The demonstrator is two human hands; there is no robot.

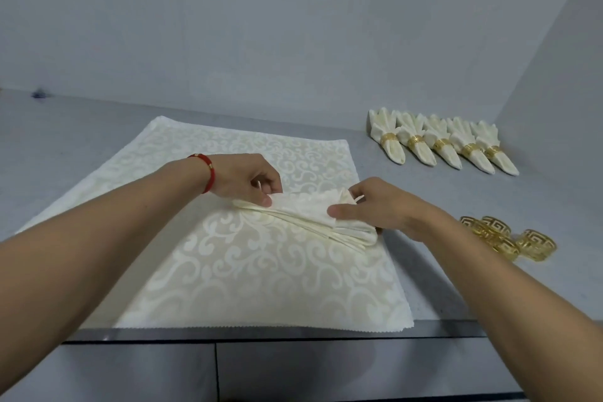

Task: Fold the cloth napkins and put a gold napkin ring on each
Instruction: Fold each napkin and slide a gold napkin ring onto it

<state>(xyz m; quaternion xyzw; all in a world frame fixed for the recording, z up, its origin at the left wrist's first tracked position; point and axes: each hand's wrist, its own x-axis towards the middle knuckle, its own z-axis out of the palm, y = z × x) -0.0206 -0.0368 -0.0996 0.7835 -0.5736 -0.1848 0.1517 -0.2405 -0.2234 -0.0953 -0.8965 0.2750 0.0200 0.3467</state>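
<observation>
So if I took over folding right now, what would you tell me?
Left hand pinches one end of the pleated napkin; right hand holds the other end. It lies on the flat napkins on the counter.
Done: five ringed napkins in a row at far right.
Left: ring this one from the loose gold rings beside your right arm, then fold the flat ones.

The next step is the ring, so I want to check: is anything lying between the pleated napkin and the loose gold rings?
Nothing visible does. The loose gold rings lie to the right of the pleated napkin, with only the right hand and bare countertop between.
</observation>
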